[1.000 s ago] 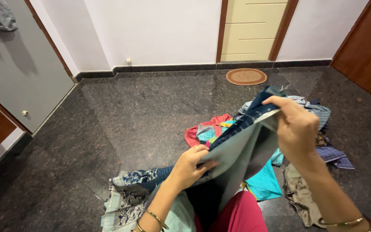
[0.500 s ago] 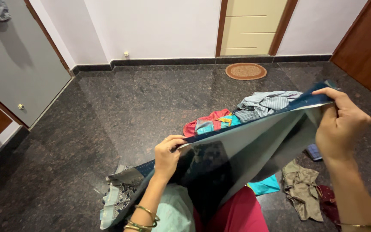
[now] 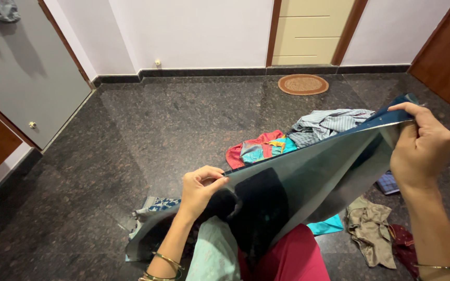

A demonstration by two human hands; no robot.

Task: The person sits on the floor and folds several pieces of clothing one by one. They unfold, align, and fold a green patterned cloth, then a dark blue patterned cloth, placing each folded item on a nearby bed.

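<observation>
I hold a shiny dark blue-grey cloth [image 3: 308, 182] stretched out in front of me, over my lap. My left hand [image 3: 200, 188] pinches its top edge near the middle of the view, low down. My right hand [image 3: 424, 148] grips the other end of that edge, higher up at the right. The cloth hangs slack below the held edge and hides part of the floor and my knees. Bangles sit on both wrists.
Clothes lie scattered on the dark granite floor: a red and teal piece [image 3: 256, 148], a striped grey-blue shirt [image 3: 326, 124], an olive garment [image 3: 371, 229], a patterned blue cloth [image 3: 154, 205]. A round doormat [image 3: 303, 84] lies before a cream door [image 3: 311, 31]. A grey door [image 3: 24, 78] stands left.
My hands have moved apart, the right one going out to the right, and the cloth has opened from a bunched fold into a wide stretched sheet.
</observation>
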